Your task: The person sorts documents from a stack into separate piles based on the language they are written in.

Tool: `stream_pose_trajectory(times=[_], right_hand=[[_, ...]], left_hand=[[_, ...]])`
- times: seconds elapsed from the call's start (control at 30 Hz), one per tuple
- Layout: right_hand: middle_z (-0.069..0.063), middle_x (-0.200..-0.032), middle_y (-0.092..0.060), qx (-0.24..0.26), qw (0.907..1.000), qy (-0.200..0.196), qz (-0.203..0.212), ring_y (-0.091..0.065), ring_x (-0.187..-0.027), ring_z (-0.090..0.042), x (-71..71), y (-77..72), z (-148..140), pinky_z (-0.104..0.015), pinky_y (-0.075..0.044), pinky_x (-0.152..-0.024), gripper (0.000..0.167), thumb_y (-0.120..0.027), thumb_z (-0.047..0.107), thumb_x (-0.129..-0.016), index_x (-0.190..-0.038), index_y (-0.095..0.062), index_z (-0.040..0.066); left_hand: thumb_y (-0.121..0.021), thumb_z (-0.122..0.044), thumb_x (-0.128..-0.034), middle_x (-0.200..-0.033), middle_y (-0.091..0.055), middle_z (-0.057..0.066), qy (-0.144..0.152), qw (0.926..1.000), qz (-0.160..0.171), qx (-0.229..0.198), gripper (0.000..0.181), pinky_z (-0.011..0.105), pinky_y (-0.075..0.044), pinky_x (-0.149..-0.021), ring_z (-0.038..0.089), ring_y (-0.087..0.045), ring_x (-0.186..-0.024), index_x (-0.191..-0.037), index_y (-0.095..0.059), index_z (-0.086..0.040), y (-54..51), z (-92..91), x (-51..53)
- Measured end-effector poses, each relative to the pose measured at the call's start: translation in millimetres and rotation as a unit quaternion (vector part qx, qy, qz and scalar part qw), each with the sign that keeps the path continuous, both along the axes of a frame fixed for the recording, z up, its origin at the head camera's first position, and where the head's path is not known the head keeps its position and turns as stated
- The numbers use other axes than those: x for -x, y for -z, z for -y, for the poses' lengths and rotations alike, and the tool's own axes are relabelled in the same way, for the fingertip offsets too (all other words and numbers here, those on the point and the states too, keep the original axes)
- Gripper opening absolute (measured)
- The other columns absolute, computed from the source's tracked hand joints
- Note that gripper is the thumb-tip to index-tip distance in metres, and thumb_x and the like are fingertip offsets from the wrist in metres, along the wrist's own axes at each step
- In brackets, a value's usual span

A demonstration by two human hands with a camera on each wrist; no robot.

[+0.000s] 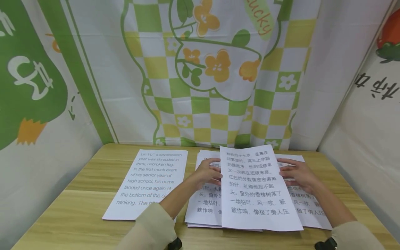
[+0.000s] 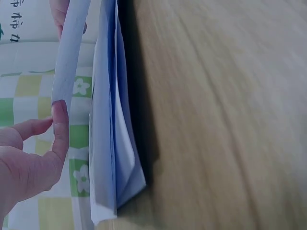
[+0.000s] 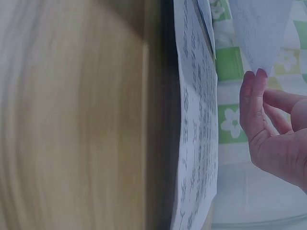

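A printed sheet of paper (image 1: pixel 251 194) with Chinese text is held up above the paper piles, tilted a little. My left hand (image 1: pixel 208 173) pinches its left edge. In the left wrist view, thumb and fingers of the left hand (image 2: pixel 36 153) meet at the edge of the raised paper (image 2: pixel 72 52). At the opposite edge, my right hand (image 1: pixel 298 175) holds the sheet by its fingertips; the right wrist view shows the right hand (image 3: pixel 278 120) at the paper's edge. Beneath lie a left pile of Chinese-text sheets (image 1: pixel 206 211) and, to the right, more Chinese-text paper (image 1: pixel 312 211).
On the left of the wooden table (image 1: pixel 62 215) lies paper with English text (image 1: pixel 153 173), partly covered by the left forearm. A patterned curtain (image 1: pixel 200 121) hangs along the table's back edge, with printed cloth walls at both sides.
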State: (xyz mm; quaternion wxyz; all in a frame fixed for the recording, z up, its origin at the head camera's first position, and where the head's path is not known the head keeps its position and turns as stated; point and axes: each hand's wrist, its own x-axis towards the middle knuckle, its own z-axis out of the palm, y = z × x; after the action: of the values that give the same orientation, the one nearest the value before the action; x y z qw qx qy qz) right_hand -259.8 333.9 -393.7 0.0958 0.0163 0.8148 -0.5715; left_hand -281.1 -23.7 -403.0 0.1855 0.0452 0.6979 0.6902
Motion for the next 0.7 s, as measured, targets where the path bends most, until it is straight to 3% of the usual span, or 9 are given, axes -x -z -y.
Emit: stream_pose_trajectory(times=[0.6,0.7], right_hand=[[0.001,-0.109,-0.068,0.007,0.9997,-0.022,0.001,-0.068,-0.095,-0.016,0.2,-2.3,-41.6,-0.037,-0.064,-0.079,0.066,-0.06,0.004,-0.103,-0.161,-0.029,0.0],[0.004,-0.109,-0.068,0.017,0.9995,-0.027,-0.001,-0.068,-0.095,-0.015,0.8,-0.4,-48.9,-0.036,-0.064,-0.079,0.064,-0.06,0.004,-0.103,-0.161,-0.034,0.004]], left_hand=[[-0.066,0.018,-0.0843,-0.111,-0.066,0.019,0.009,0.9995,0.012,-0.026,0.078,0.035,-0.066,-0.072,0.022,-0.07,-0.074,-0.155,-0.042,-0.004,3.0,-35.9,6.3],[-0.066,0.018,-0.0842,-0.111,-0.066,0.018,0.007,0.9994,0.013,-0.031,0.077,0.036,-0.066,-0.071,0.021,-0.07,-0.073,-0.154,-0.043,-0.004,2.9,-42.6,6.7]])
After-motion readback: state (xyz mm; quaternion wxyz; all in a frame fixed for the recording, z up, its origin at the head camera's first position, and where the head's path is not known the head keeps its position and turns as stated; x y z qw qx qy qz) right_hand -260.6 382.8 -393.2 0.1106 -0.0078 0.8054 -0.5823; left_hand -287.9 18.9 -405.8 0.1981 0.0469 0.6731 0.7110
